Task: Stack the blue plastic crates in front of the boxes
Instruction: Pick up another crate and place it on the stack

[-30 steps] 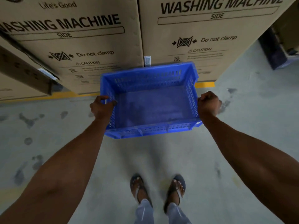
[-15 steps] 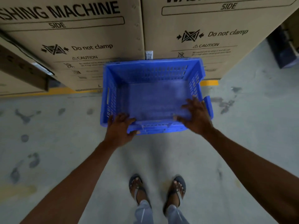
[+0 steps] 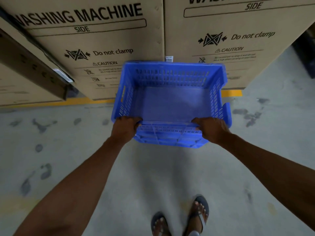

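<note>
Blue plastic crate point(image 3: 170, 103), one in view, is sitting in front of two washing machine boxes point(image 3: 95, 48), just beyond both hands. Left hand point(image 3: 125, 127) and right hand point(image 3: 211, 129) are now curling over its near rim, gripping it; half a second ago their fingers were spread on it. Its walls are slotted, its floor solid and bare. Two sandalled feet point(image 3: 197, 213) are standing on the concrete floor point(image 3: 68, 133).

Head view, steeply downward over the floor point(image 3: 153, 176) (close, single camera)
</note>
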### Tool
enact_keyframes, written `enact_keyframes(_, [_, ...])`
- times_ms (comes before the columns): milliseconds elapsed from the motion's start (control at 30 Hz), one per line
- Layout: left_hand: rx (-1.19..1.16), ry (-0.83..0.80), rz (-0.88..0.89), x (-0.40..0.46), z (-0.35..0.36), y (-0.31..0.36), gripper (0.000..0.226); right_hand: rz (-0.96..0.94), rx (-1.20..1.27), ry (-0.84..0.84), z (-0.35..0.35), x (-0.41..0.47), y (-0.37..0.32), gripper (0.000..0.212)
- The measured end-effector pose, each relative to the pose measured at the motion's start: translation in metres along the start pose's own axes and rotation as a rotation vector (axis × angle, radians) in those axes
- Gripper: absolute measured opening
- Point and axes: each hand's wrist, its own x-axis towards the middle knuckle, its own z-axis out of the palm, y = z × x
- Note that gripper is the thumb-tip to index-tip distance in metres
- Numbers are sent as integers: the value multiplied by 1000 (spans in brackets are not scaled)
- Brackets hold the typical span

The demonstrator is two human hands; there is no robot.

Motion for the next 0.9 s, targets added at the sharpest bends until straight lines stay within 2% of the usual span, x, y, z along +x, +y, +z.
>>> enact_keyframes(133, [20,-17,-8,-23,-3,19,28,-82,36,-48,-16,-7,6,52])
enact_keyframes(233, [-14,7,55,-57,-7,26,14,-116,14,-89,-25,-22,4,48])
enact_keyframes(300, [-29,-43,89,-74,-8,31,19,-144,3,-100,-30,-26,3,47])
enact_keyframes(400, [-13,-163,38,-80,-17,32,31,-183,21,-110,-37,-19,-5,52])
enact_keyframes(533, [4,5,8,-67,-23,14,25,-153,-4,-63,-36,-6,-14,52])
enact_keyframes(633, [12,-72,-57,-71,-19,9,26,-171,-31,-55,-20,-6,-21,55])
enact_keyframes(767, [1,17,-115,-97,6,24,23,-186,-4,-15,0,-14,-19,59])
enact_keyframes(900, [-8,-4,-107,-101,6,22,24,-170,9,-23,-2,-22,-22,62])
